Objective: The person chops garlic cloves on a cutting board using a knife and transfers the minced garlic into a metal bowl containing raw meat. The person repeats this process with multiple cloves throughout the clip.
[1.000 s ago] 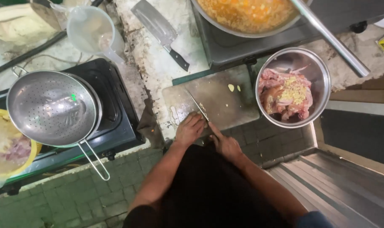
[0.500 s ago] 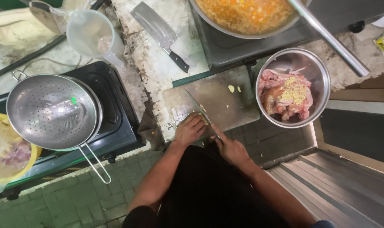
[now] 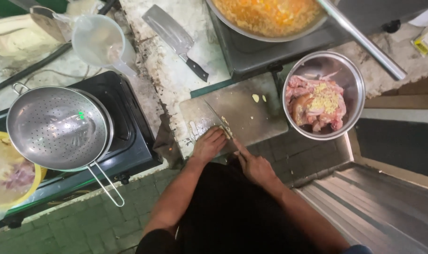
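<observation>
The strainer [image 3: 58, 127] was of shiny, perforated metal. Right of it, the cutting board [image 3: 242, 110] looked matt, worn and stained. Further right, the bowl [image 3: 352, 75] was smooth, glossy steel. Above the board, the cleaver [image 3: 169, 30] had a dull metal blade and a black handle.

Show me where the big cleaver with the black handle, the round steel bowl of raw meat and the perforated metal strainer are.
Big cleaver with black handle [image 3: 168, 29], head view: on the flat blade.
Round steel bowl of raw meat [image 3: 350, 75], head view: on the bare inner wall.
Perforated metal strainer [image 3: 54, 127], head view: in the middle of the basin.
</observation>
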